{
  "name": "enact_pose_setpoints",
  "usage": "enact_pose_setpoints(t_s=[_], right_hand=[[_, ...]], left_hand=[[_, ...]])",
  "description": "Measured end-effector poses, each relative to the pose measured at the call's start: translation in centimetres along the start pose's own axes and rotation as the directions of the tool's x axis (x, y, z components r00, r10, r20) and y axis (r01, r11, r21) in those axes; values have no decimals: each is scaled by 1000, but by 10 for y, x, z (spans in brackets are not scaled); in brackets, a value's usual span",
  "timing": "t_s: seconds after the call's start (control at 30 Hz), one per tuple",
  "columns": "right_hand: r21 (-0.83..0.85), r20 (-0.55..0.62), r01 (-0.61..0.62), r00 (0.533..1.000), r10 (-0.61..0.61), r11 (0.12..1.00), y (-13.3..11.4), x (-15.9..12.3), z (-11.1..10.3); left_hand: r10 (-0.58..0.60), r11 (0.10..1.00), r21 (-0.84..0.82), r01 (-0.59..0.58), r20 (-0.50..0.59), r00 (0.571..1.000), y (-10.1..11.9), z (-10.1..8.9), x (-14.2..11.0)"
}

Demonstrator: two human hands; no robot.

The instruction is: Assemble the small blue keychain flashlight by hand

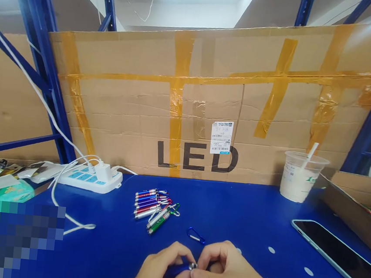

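At the front of the blue table, my left hand (163,268) is closed around a small blue keychain flashlight (177,269) with a silver end. The thumb and fingers of my right hand (222,269) pinch at that silver end, touching it. Whether the right fingers also hold a tiny part is hidden. Just beyond the hands lies a loose blue carabiner clip (196,235). Farther back and to the left, several small keychain flashlights (151,205) in blue, purple, red, silver and green lie side by side, some with clips attached.
A white power strip (91,178) with cables stands at the back left, near assorted packets (14,175). On the right are a lidded drink cup (301,178) with a straw, a phone (341,259) and an open cardboard box (359,208). A large cardboard sheet (125,115) closes off the back.
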State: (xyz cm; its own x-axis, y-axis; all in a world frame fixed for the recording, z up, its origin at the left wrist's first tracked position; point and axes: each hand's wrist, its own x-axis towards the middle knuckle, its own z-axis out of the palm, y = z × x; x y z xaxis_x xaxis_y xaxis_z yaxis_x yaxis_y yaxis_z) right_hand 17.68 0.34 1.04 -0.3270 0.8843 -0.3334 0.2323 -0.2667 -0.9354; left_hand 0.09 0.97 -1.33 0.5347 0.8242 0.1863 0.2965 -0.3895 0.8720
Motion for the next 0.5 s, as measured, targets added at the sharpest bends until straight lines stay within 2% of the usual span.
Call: enact_pose_setpoints(t_s=[0.13,0.23,0.37,0.5], right_hand=[[-43,-34,74,997,-76,996,5,2,2],[-80,-57,144,987,-148,986,9,5,0],[-177,-64,236,966,-251,955,17,12,-4],[-182,-139,329,924,-356,926,22,15,-3]], left_hand=[[-40,995,-85,42,20,999,8,0,2],[-109,985,-136,104,-29,994,15,-1,2],[-123,976,-191,103,-98,988,19,0,1],[-112,973,-217,79,-144,983,21,0,-3]])
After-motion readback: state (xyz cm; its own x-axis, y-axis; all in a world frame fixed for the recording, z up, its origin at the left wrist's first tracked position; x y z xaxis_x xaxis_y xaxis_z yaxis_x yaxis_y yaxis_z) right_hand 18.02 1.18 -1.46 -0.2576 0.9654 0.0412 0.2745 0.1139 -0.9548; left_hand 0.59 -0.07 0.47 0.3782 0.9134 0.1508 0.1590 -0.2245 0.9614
